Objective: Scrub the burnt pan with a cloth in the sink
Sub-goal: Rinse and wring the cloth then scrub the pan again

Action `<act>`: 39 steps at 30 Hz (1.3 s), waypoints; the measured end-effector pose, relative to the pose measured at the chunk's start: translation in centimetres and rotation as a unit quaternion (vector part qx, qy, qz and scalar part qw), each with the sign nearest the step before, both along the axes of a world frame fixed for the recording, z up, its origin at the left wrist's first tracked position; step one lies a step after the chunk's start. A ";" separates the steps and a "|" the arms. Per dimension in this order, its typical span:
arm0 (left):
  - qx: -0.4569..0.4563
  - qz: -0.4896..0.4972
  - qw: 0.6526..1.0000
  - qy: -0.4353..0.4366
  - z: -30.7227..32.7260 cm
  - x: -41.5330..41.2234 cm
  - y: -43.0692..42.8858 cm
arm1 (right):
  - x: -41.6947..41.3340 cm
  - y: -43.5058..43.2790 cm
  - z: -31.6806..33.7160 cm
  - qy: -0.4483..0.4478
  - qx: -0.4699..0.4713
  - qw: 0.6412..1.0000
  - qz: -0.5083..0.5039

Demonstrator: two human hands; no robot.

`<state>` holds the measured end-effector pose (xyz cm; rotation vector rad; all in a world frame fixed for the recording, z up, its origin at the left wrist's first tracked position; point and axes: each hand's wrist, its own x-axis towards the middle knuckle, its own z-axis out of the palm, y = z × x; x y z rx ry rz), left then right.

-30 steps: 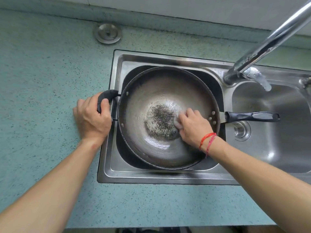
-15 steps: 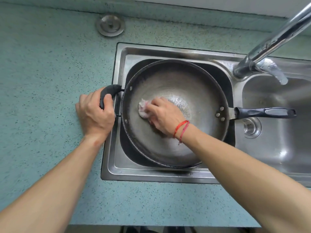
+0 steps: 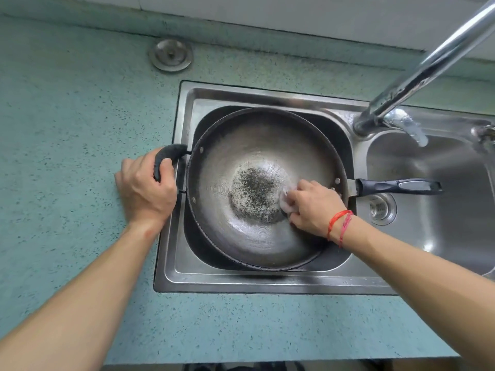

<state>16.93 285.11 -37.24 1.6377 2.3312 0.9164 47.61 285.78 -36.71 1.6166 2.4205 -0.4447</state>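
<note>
The speckled teal counter (image 3: 67, 116) frames a stainless steel double sink (image 3: 267, 283). A wide, round, dark metal pan (image 3: 254, 140) sits in the sink's left basin, its long black handle (image 3: 396, 186) reaching over the right basin. The left hand (image 3: 146, 188) steadies the pan, fingers curled round the short black loop handle (image 3: 168, 153) at its left rim. The right hand (image 3: 312, 207) presses down inside the pan. A black burnt patch (image 3: 253, 194) covers the centre, and at its right edge the right fingers are bunched around a small pale cloth (image 3: 285, 203). Scrubbing looks mid-way, with the patch largely intact. The next stroke likely needs firm pressure leftward across it.
</note>
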 end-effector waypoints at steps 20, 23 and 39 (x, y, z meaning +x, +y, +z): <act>-0.010 0.000 1.000 0.000 -0.2 -0.1 -0.1 | -9.1 6.2 -4.4 0.159 0.152 0.970 0.101; -0.011 0.000 1.000 -0.003 -0.1 -0.1 0.0 | -6.0 7.4 -3.9 0.036 0.206 0.974 0.082; -0.012 -0.006 1.000 -0.002 0.2 -0.1 -0.1 | -3.5 -2.3 -1.2 0.130 -0.009 0.990 0.052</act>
